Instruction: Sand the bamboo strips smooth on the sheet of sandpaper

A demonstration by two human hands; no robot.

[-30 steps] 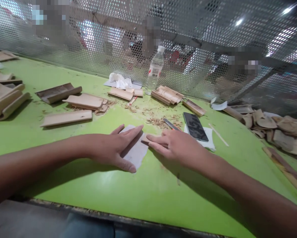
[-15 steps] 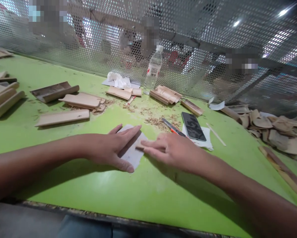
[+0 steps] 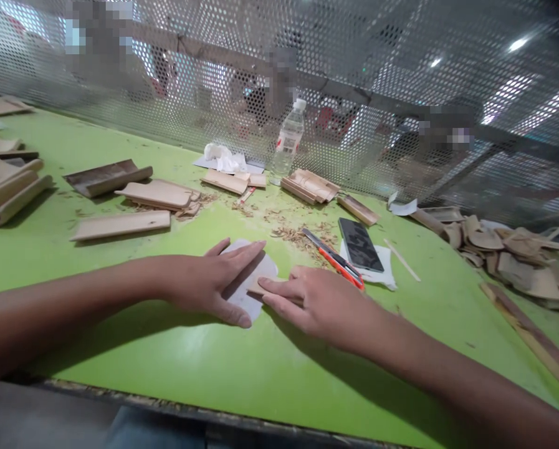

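My left hand [image 3: 214, 277] lies flat with fingers spread on a pale sheet [image 3: 248, 305], which looks like sandpaper, pressing it to the green table [image 3: 176, 368]. In my right hand [image 3: 311, 296] is a small bamboo strip [image 3: 257, 286], its tip resting on the sheet. The index finger stretches along the top of the strip; the rest of the strip is hidden under the fingers. Just beyond the right hand lies an orange utility knife [image 3: 338, 262] with its blade out.
Beside the knife a phone [image 3: 361, 244] rests on white tissue [image 3: 387, 274]. Shavings [image 3: 283, 234], split bamboo pieces [image 3: 120, 226] and a water bottle [image 3: 288, 140] lie farther back, before a perforated metal screen [image 3: 354, 112]. A bamboo pile [image 3: 508, 246] is at right.
My right hand has slid left and slightly nearer with the bamboo strip across the sheet, uncovering more of the orange knife. My left hand has stayed in place. The view has shifted slightly.
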